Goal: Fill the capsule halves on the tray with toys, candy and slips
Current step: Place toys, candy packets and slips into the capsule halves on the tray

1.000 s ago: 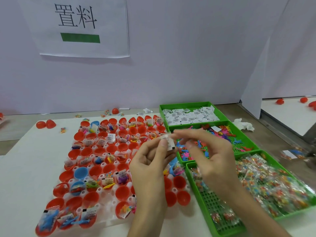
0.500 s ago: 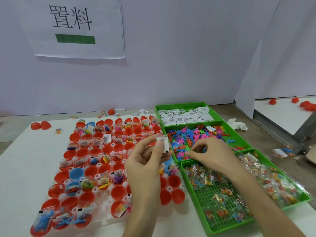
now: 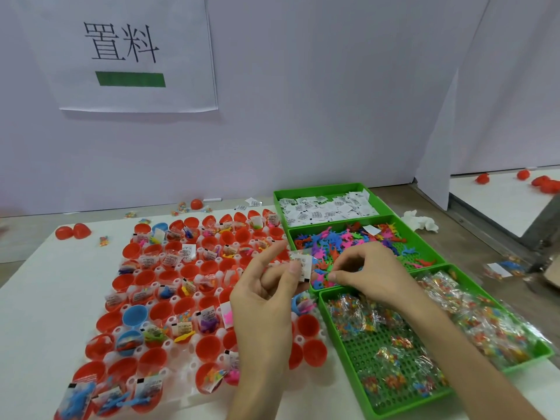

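head view: wall sign (image 3: 181,95) reads 置料; left hand (image 3: 266,301) pinches slip (image 3: 304,266).

Looking at a white paper sign (image 3: 133,56) hanging high on the pale wall (image 3: 303,131) (two big black marks and a green bar on it). Seeing a crumpled white tissue (image 3: 419,221) lying on the brown worktop (image 3: 472,244), off to the right. Spotting a white panel (image 3: 433,183) standing up at the right, with another white table (image 3: 491,207) sitting behind it and a dark metal leg (image 3: 542,225) just beside that.
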`<state>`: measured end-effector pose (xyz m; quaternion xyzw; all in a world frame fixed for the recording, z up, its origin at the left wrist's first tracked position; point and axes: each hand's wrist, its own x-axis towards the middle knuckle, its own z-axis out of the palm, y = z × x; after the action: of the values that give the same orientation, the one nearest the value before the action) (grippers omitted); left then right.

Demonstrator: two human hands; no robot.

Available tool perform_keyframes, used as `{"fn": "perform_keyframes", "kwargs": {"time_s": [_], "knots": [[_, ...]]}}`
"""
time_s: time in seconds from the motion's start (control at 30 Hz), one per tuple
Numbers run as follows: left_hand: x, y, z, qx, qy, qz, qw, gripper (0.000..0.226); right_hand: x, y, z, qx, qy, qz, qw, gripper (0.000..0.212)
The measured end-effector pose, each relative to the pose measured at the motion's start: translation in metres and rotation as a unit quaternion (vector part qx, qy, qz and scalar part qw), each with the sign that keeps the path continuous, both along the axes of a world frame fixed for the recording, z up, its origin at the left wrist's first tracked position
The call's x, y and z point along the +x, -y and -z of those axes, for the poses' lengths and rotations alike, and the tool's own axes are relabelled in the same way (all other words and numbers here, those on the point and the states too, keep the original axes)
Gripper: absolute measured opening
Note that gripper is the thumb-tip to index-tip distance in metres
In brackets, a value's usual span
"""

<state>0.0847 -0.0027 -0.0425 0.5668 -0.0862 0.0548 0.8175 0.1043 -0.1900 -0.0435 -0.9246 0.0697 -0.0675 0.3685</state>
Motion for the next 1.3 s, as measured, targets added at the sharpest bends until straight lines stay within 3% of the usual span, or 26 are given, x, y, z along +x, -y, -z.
{"fn": "perform_keyframes", "kwargs": {"time_s": [0.07,0.13,0.2,0.27,0.4,0.67,0.77,1.0,1.2,1.3], "knots": [[0.0,0.0,-0.001,0.003,0.004,0.008,1.0,0.026,-0.002,0.0,-0.004,0.03,0.054,-0.001,0.998,0.012],[0.0,0.0,-0.002,0.001,0.002,0.014,1.0,0.018,-0.005,-0.001,-0.015,0.127,0.117,-0.025,0.985,0.009],[0.0,0.001,-0.003,0.0,0.004,0.016,1.0,0.012,-0.012,-0.003,-0.028,0.268,0.158,-0.083,0.947,0.012],[0.0,0.001,-0.004,0.009,0.011,0.016,1.0,0.008,-0.018,-0.009,-0.036,0.344,0.165,-0.151,0.912,0.017],[0.0,0.0,-0.004,0.045,0.029,0.022,0.998,0.01,-0.024,-0.026,-0.038,0.282,0.191,-0.203,0.918,0.013],[0.002,-0.004,-0.003,0.05,0.015,0.048,0.998,0.017,-0.026,-0.035,-0.036,0.233,0.244,-0.166,0.927,0.012],[0.003,-0.004,-0.001,0.023,-0.012,0.08,0.996,0.02,-0.026,-0.035,-0.036,0.208,0.246,-0.155,0.934,0.013],[0.005,-0.01,-0.004,-0.062,-0.081,0.185,0.977,0.007,-0.025,-0.038,-0.035,0.251,0.247,-0.181,0.918,0.012],[0.005,-0.01,-0.002,-0.024,-0.044,0.144,0.988,0.016,-0.022,-0.031,-0.034,0.216,0.167,-0.198,0.941,0.008],[0.005,-0.009,-0.003,-0.004,-0.034,0.116,0.993,0.018,-0.022,-0.032,-0.031,0.199,0.181,-0.189,0.944,0.003]]}}
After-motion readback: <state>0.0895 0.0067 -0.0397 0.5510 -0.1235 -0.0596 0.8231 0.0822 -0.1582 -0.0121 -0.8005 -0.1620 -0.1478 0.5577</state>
